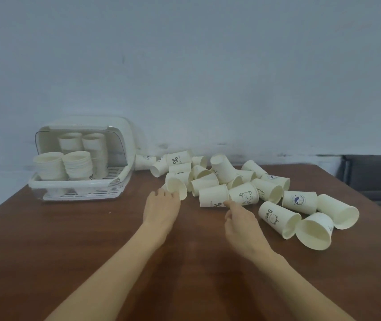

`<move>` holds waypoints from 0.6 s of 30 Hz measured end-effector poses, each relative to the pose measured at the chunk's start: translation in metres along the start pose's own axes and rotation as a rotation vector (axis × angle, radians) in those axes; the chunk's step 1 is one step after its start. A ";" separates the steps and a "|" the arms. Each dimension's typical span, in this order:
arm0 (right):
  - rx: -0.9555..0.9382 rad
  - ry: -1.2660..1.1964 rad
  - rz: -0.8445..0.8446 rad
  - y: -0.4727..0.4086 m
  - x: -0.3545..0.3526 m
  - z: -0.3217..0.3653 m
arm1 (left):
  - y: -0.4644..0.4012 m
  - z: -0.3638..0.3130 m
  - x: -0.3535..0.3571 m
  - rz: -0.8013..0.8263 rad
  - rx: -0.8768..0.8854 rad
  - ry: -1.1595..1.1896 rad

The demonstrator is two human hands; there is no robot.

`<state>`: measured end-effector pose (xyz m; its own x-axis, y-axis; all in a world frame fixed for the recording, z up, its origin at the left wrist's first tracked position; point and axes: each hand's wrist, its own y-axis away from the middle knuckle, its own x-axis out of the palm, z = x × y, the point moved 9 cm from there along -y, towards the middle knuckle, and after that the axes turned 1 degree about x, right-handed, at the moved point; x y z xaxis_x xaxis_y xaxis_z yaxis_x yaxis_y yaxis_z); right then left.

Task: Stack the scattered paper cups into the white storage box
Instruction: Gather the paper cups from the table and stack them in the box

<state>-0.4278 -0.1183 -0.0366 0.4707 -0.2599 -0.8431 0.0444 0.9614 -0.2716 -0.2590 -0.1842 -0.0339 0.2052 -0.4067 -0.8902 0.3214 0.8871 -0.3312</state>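
You're reaching both hands into the cups, left hand (161, 206) touching the open-mouthed cup (176, 186), right hand (240, 218) fingers loosely curled, holding nothing, nearing the percent-mark cup (213, 196); be nesting them mouth-to-base before carrying to the box (124, 144).

Plain office-type rm, brown wood table (45, 239), bare grey wall (208, 66), dark sofa (375, 177)

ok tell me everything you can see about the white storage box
The white storage box sits at the table's far left, near the wall. It looks like plastic: a white base with a slatted floor, and a hood-like lid with a clear front panel, raised open. Four stacks of nested paper cups stand inside, mouths up. Neither hand touches it.
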 end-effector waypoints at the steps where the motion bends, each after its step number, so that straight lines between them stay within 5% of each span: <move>1: 0.038 -0.036 -0.017 0.005 -0.001 -0.004 | 0.008 0.000 -0.007 -0.026 -0.017 0.026; 12: 0.648 -0.298 -0.375 0.060 -0.035 -0.077 | 0.071 -0.053 -0.030 -0.502 -0.107 0.394; 18: 0.859 -0.466 -0.396 0.045 -0.024 -0.117 | 0.083 -0.044 -0.030 -0.641 -0.151 0.438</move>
<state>-0.5400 -0.0796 -0.0825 0.5699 -0.6844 -0.4547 0.7928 0.6035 0.0852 -0.2787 -0.0886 -0.0481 -0.3700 -0.7539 -0.5429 0.1180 0.5415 -0.8324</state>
